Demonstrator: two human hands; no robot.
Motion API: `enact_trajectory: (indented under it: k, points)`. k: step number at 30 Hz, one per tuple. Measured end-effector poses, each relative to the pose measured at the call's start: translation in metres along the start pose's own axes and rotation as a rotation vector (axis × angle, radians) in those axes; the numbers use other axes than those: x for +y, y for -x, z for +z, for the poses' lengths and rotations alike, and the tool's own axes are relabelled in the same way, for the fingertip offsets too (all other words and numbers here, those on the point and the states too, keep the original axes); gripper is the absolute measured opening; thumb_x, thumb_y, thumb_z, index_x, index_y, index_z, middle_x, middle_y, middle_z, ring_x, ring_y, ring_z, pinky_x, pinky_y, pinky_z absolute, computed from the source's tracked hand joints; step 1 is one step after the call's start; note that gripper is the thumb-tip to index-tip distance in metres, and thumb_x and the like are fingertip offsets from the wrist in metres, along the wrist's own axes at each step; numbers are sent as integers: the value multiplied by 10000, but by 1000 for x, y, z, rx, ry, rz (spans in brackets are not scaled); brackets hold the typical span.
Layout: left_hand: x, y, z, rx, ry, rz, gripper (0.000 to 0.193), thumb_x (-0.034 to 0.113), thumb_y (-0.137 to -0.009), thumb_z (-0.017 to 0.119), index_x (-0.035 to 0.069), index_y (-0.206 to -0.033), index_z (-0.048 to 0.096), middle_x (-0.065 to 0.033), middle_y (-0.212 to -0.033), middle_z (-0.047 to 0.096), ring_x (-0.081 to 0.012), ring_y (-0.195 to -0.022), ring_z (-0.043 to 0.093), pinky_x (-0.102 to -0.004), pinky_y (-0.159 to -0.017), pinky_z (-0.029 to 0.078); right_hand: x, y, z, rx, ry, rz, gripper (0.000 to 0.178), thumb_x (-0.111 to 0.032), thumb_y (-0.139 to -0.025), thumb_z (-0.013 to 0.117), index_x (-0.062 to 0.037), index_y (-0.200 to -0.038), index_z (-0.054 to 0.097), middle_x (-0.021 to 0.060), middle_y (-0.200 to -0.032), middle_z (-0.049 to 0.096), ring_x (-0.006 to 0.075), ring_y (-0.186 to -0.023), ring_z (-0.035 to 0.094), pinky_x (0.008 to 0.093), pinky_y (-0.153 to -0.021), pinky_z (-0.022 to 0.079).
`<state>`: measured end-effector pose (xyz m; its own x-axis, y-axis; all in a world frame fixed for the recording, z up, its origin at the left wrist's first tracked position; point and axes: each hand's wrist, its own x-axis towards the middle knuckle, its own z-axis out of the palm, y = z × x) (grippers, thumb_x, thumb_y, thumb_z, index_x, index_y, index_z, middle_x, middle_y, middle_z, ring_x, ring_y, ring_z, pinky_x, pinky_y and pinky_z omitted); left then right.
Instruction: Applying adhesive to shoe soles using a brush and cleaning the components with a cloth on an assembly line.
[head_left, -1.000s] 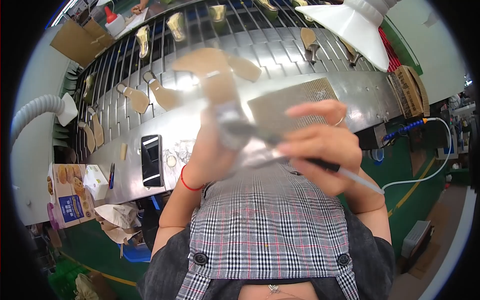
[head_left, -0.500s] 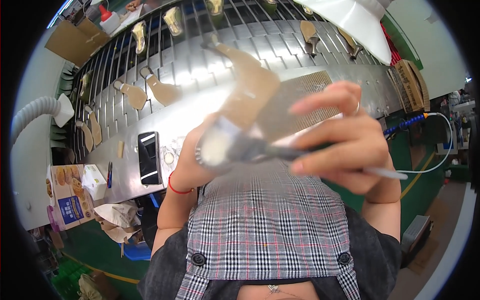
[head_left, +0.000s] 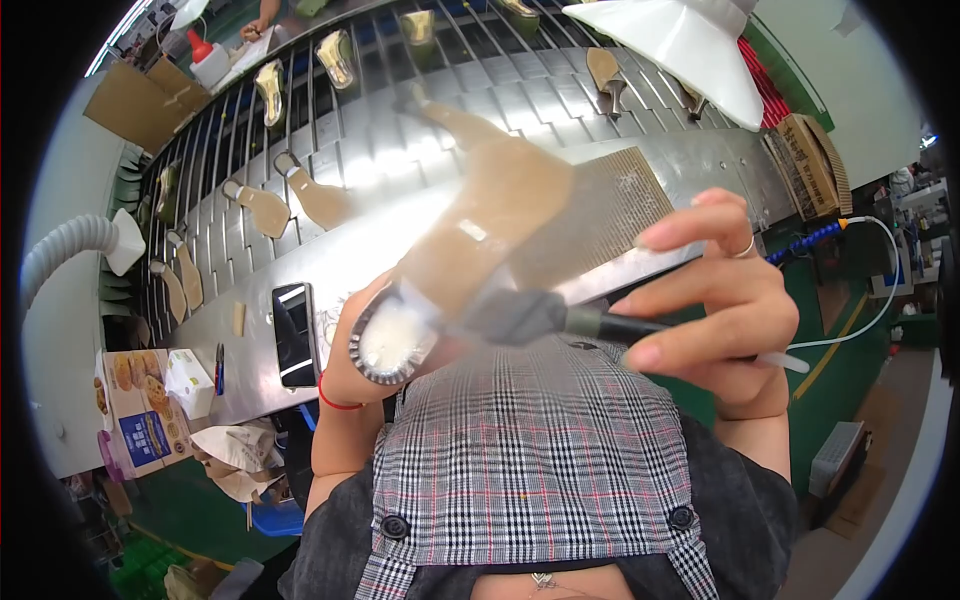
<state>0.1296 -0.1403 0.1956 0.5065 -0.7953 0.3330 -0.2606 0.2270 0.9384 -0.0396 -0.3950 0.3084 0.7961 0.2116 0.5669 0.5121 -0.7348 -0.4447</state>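
Observation:
A shoe part with a tan sole (head_left: pixel 500 195), a white heel seat and a dark pleated rim is in my left hand (head_left: pixel 348 345). The fingers of that hand are mostly hidden behind the shoe part. A blurred tan strip stretches from its far end; I cannot tell whether it belongs to it. Opposite, my right hand (head_left: pixel 715 300) pinches a dark-handled tool (head_left: pixel 630 325), its pale end poking out past the palm. The tool's broad grey head is smeared and overlaps the shoe part's edge; contact cannot be told.
Tan soles (head_left: pixel 315 195) lie along the metal slat conveyor (head_left: pixel 400 140). A ribbed board (head_left: pixel 635 200) rests on the bench ahead. To the left are a phone (head_left: pixel 295 335) and a tissue pack (head_left: pixel 188 383). A white lamp hood (head_left: pixel 690 55) overhangs the far right.
The shoe part has shifted a little left and nearer, with the white heel seat showing more clearly. My right hand has moved slightly right and down, still holding the tool.

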Motion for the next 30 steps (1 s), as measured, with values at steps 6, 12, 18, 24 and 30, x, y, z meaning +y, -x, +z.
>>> enact_trajectory:
  k: [6, 12, 18, 24, 30]
  points:
    - [0, 0, -5, 41, 0, 9, 736, 120, -632, 885, -50, -1266, 550, -114, -1109, 682, -173, -994, 648, -310, -895, 494, 16, 5, 0, 61, -151, -17, 201, -184, -729, 738, -110, -915, 757, 73, -870, 722, 321, -1091, 586, 387, -965, 361]
    - [4, 1, -9, -53, -33, 96, 721, 103, -659, 874, -40, -1279, 535, -136, -1138, 661, -189, -1039, 626, -322, -917, 482, 33, 12, -3, 117, -273, 28, 207, -178, -722, 731, -76, -901, 747, 95, -852, 721, 332, -1050, 592, 419, -981, 363]
    - [17, -8, 0, -104, -68, 6, 584, 96, -722, 844, -10, -1223, 564, -92, -1092, 634, -168, -970, 598, -303, -860, 471, 49, 29, 2, 224, -318, 70, 227, -154, -742, 724, -33, -933, 731, 126, -856, 712, 333, -1064, 574, 429, -998, 332]
    - [17, -10, 3, -111, -50, 18, 566, 101, -728, 843, -8, -1213, 572, -85, -1099, 624, -163, -976, 587, -297, -858, 464, 50, 30, 1, 231, -312, 58, 228, -200, -770, 720, -28, -921, 720, 130, -834, 707, 330, -1038, 579, 456, -1001, 328]
    - [15, -13, 3, -115, -50, 19, 563, 97, -723, 845, -7, -1205, 576, -81, -1097, 624, -161, -973, 589, -294, -855, 468, 51, 28, -1, 244, -302, 67, 249, -244, -784, 723, -22, -897, 715, 137, -822, 704, 342, -1024, 580, 480, -1007, 326]
